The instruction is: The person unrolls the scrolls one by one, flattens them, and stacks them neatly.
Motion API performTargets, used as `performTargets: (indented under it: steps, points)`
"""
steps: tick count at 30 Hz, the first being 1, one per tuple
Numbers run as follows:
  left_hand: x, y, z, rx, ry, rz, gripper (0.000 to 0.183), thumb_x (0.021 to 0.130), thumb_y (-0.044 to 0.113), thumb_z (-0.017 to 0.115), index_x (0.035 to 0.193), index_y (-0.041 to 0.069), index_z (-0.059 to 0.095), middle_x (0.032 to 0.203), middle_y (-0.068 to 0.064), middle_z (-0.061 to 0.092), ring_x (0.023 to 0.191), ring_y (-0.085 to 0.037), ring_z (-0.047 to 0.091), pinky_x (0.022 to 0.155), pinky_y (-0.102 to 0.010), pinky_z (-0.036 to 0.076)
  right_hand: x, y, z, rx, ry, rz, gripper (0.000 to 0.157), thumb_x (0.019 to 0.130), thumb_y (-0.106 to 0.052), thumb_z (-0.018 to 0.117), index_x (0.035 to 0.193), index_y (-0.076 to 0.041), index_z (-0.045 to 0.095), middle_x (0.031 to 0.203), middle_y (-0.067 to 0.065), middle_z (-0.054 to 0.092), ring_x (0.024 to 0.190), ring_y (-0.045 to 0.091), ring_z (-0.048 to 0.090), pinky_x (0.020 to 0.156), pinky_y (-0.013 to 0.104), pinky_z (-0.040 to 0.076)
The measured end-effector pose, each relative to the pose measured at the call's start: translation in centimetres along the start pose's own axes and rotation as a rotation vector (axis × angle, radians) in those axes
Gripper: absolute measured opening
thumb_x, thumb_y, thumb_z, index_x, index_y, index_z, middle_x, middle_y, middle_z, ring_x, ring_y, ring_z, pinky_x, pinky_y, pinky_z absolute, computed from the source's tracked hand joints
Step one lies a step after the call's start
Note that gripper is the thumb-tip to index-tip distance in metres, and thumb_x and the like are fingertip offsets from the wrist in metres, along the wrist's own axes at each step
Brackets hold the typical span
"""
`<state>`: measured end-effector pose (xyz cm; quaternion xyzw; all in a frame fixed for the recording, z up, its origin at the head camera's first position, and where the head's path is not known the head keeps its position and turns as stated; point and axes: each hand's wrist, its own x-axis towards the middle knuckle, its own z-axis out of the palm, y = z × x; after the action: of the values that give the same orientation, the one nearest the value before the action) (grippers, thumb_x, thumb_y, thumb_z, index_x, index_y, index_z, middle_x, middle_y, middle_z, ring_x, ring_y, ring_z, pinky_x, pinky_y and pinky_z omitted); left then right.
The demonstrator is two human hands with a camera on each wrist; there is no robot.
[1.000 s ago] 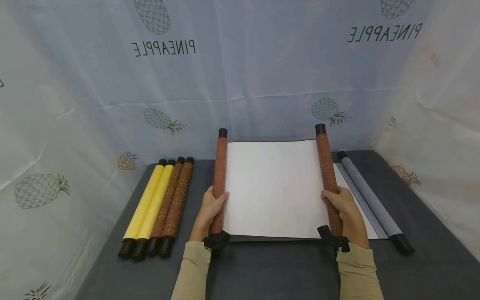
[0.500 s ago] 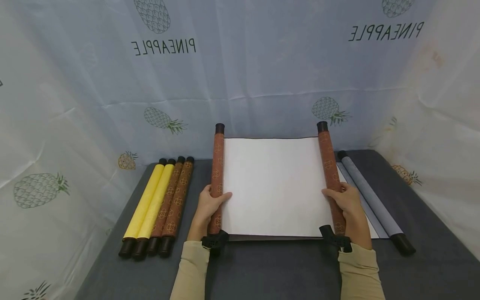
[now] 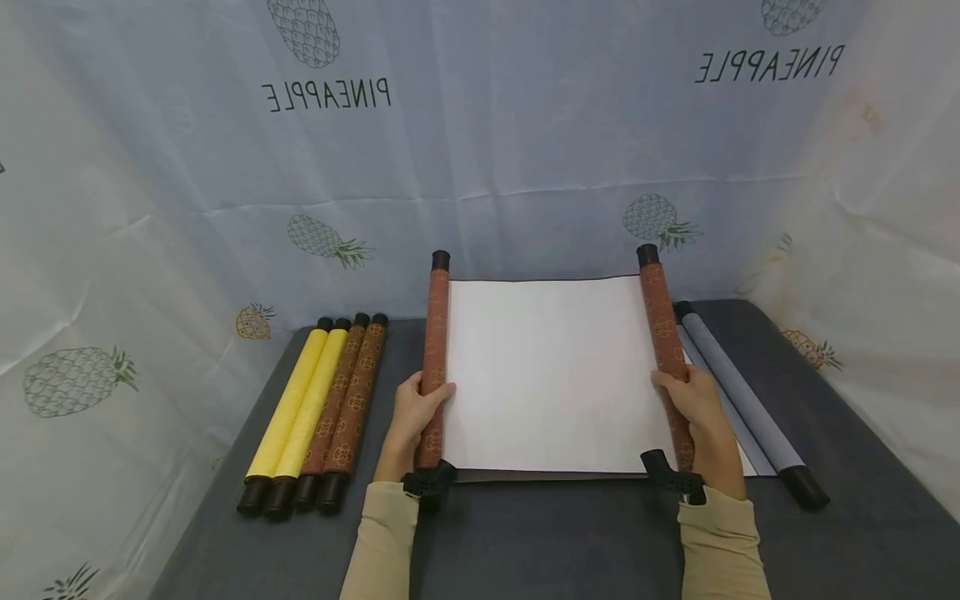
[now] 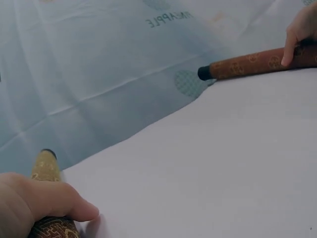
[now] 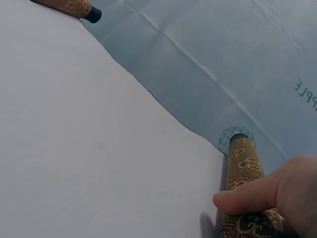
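**Both hands on the rollers of an unrolled brocade scroll (image 3: pixel 553 375)**

The left hand (image 3: pixel 414 412) curls around the left roller (image 3: pixel 437 333), its thumb (image 4: pixel 79 207) reaching past the brocade to the edge of the white sheet (image 3: pixel 547 358). The right hand (image 3: pixel 699 400) wraps the right roller (image 3: pixel 661 325) in the same way, its thumb (image 5: pixel 245 196) laid across the roller. Between the two grips the sheet spans fairly flat, though its far edge looks wavy in the wrist views. Beyond the grips, both rollers rise past the table's back edge in the head view, so the scroll seems tilted or lifted; whether its near side rests on the table (image 3: pixel 547 550) I cannot tell.

Both holds sit below the rollers' middles, so the far ends could swing and skew the sheet if one wrist twists. Uneven pulling might crease the paper or strain it where it meets a roller, and a loosened grip could let a roller turn.

Just outside the right grip lies a grey-blue scroll (image 3: pixel 745 400), partly unrolled and overlapped by that hand in view; a low sweep might catch it. Outside the left grip, two brown scrolls (image 3: pixel 355 404) and two yellow scrolls (image 3: pixel 311 407) lie side by side; a bump could set them rolling.
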<state>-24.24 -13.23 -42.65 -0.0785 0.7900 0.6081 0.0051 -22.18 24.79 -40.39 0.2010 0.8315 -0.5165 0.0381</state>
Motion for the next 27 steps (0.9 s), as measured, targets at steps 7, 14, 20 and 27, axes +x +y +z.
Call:
performTargets:
  steps: [7,14,20,27]
  points:
    - [0.2,0.0,0.1,0.027,-0.008,-0.007,0.051,0.092,0.021,0.061,0.135,-0.003,0.047,0.118,-0.024,0.06,0.092,-0.023,0.061,0.07,-0.027,0.047,0.3,0.6,0.0,-0.048,-0.007,-0.054,0.073,0.099,-0.038,0.04,0.148,0.011,0.016,0.144,0.037,0.032,0.123,0.046,0.043,0.095,0.058,0.042]
    - [0.2,0.0,0.3,0.043,-0.023,0.006,0.053,0.09,0.023,0.066,0.132,-0.004,0.047,0.114,-0.023,0.06,0.089,-0.022,0.06,0.069,-0.027,0.047,0.2,0.8,-0.2,-0.018,0.009,-0.038,0.088,0.092,-0.036,0.06,0.149,0.011,0.012,0.144,0.036,0.031,0.123,0.045,0.041,0.096,0.054,0.043]
    - [0.1,0.2,0.2,0.042,-0.029,-0.005,0.067,0.08,0.026,0.077,0.134,0.0,0.046,0.115,-0.02,0.06,0.09,-0.023,0.061,0.07,-0.029,0.05,0.6,1.2,-0.3,0.015,0.055,-0.005,0.107,0.079,-0.041,0.075,0.151,0.008,0.01,0.145,0.036,0.03,0.122,0.044,0.042,0.097,0.056,0.043]
    - [0.1,0.1,-0.1,0.077,-0.032,-0.021,0.085,0.081,0.024,0.077,0.147,-0.003,0.029,0.135,-0.026,0.051,0.117,-0.038,0.056,0.093,-0.047,0.05,0.4,1.3,-0.8,0.01,0.06,0.024,0.088,0.086,-0.03,0.069,0.147,0.01,0.019,0.141,0.033,0.034,0.117,0.042,0.041,0.096,0.056,0.041]
